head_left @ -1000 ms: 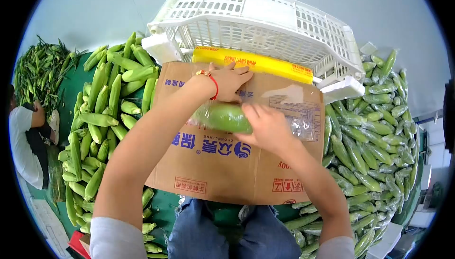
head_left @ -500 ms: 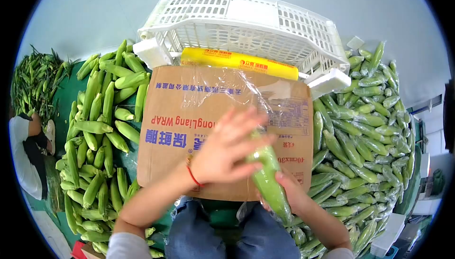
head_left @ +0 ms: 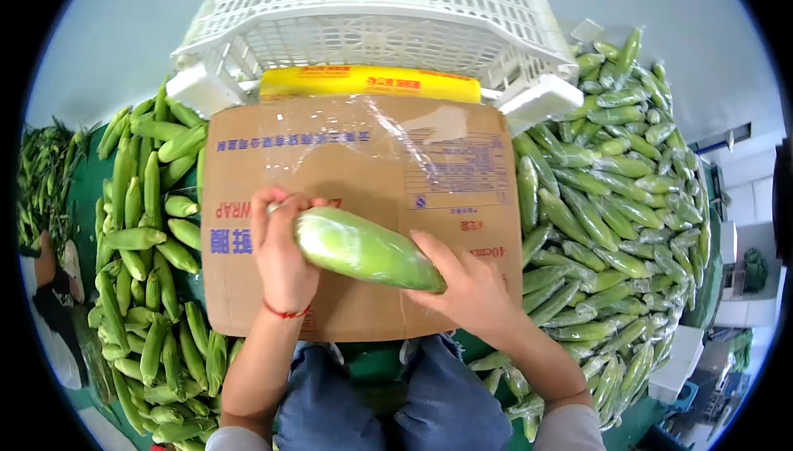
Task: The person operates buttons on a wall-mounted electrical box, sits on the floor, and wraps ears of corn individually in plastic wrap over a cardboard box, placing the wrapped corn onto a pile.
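An ear of corn point(head_left: 368, 249) in its green husk, shiny with plastic film, lies slantwise between my two hands above the cardboard box point(head_left: 372, 162). My left hand point(head_left: 285, 240) is closed around its left end, fingers curled. At the lower right end, my right hand point(head_left: 467, 282) grips it with the thumb along the top; the fingers beneath are partly hidden. Clear film shines on the box top behind the corn. Beyond it, a yellow roll of plastic wrap point(head_left: 372, 83) lies across the far edge of the box.
A white plastic crate point(head_left: 372, 34) stands on its side behind the roll. Unwrapped corn point(head_left: 153, 286) is heaped on the left; film-wrapped corn point(head_left: 611, 228) is piled on the right. Another person's leg point(head_left: 54, 319) shows at far left, near leafy trimmings point(head_left: 49, 178).
My left hand has come down from above the box and closed on the corn's left end. The corn has moved up and left, turning from steep to nearly level. The view has shifted.
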Action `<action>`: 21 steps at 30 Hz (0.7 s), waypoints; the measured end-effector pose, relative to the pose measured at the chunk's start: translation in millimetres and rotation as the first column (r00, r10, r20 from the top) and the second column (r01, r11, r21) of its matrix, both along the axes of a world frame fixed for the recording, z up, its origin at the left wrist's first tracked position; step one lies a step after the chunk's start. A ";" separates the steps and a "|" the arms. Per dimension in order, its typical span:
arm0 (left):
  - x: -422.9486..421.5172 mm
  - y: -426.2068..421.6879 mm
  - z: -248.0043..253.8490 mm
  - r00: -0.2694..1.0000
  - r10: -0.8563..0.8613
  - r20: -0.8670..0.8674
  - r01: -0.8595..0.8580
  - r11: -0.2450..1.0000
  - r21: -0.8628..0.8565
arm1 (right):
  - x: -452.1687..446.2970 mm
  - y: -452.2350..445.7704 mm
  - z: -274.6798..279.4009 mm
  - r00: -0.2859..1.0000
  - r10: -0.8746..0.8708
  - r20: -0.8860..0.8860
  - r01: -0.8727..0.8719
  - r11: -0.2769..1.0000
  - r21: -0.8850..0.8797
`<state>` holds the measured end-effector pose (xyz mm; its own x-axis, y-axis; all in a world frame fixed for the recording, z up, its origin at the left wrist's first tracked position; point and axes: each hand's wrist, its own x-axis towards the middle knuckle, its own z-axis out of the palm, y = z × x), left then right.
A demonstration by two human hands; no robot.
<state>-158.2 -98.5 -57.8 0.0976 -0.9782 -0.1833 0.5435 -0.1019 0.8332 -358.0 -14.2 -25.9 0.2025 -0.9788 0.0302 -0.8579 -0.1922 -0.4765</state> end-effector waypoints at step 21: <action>-99.3 52.5 42.8 0.126 -0.130 0.983 0.954 0.289 -0.084 | -42.6 48.2 -49.7 -0.403 -0.242 0.883 0.364 0.842 0.397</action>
<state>-257.4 -46.0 -15.0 -0.8704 -0.4692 0.1490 -0.2561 0.6901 0.6769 -400.6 34.0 -75.6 -0.4636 -0.8589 -0.2177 0.6755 -0.1837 -0.7141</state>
